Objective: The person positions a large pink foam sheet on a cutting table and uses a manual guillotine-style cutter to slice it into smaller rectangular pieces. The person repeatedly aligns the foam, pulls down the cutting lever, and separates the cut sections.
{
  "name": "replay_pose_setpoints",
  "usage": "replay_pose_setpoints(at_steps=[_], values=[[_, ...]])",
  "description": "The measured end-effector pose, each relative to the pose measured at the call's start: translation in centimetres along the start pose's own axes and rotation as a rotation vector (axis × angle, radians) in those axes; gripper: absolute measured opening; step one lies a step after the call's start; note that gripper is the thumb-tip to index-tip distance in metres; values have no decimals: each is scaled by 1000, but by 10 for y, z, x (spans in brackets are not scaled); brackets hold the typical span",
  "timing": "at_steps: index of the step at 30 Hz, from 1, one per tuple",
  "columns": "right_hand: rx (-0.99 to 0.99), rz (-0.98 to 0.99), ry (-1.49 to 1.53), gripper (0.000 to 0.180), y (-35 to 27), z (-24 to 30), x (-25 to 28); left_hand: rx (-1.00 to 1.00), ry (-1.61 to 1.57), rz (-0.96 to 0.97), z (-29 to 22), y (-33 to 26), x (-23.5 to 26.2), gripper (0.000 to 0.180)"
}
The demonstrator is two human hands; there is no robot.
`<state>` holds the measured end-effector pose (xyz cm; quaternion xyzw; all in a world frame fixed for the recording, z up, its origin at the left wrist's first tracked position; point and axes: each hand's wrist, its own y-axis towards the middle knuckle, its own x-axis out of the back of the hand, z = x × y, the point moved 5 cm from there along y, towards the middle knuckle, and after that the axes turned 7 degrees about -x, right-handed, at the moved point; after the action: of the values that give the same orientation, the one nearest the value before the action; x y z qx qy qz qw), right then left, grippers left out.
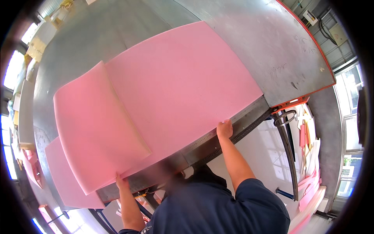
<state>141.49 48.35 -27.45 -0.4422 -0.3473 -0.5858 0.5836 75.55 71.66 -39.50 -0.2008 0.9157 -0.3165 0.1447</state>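
Observation:
A wide pink foam sheet lies on a grey metal table. Over its left part rests a curved pink foam layer with a pale edge; I cannot tell if it is a fold of the same sheet or a separate piece. My left hand is closed on the pink foam at the near left edge, its fingertips partly hidden. Farther right, my right hand is closed at the sheet's near edge, beside a metal ruler strip; its fingers curl out of sight.
Another flat pink piece sticks out beneath at the left. A red rim edges the table's far right side. Below the right corner stand a dark curved leg and stacked pink and yellow foam offcuts. Foam blocks stand far left.

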Motion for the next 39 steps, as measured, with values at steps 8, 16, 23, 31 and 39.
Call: replay_pose_setpoints(at_steps=[8, 16, 23, 31, 39], values=[[684, 82, -189, 68, 14, 6, -5, -58, 112, -112, 10, -73, -46, 28], [770, 156, -206, 74, 53, -14, -26, -31, 219, -198, 75, -60, -58, 30], [789, 113, -177, 75, 56, 8, -21, 68, 188, -192, 61, -39, -79, 35], [869, 49, -180, 74, 53, 29, -33, -82, 246, -269, 60, -53, -94, 34], [868, -27, -162, 68, -5, 13, -36, -226, 155, -314, 46, -36, -52, 24]])
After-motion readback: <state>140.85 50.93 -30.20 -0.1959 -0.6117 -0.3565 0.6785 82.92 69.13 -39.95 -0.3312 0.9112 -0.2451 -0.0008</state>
